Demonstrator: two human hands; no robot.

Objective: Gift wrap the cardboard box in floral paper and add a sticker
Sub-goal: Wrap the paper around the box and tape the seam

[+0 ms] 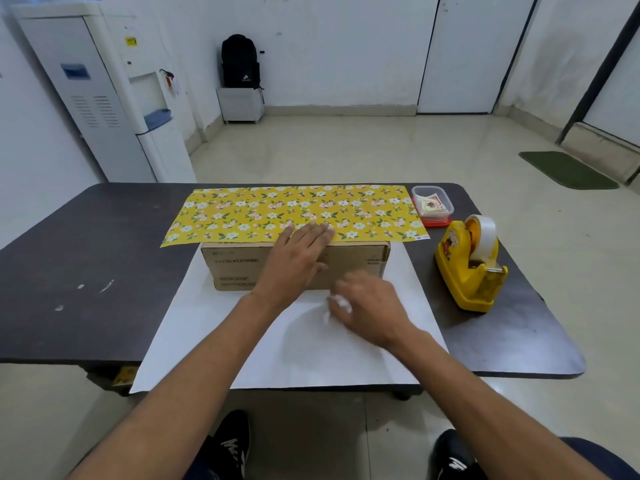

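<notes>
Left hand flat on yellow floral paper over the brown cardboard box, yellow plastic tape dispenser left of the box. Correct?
One error: the head view shows the yellow plastic tape dispenser right of the brown cardboard box, not left. The left hand does lie flat on the yellow floral paper over it.

left hand (298, 258) flat on floral paper (277, 209) over cardboard box (235, 265); right hand (370, 306) blurred

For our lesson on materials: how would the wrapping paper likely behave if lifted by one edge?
The wrapping paper would probably flop and bend: it folds over the box as a thin sheet. It likely weighs little and may slide, since the left hand presses it flat.
</notes>
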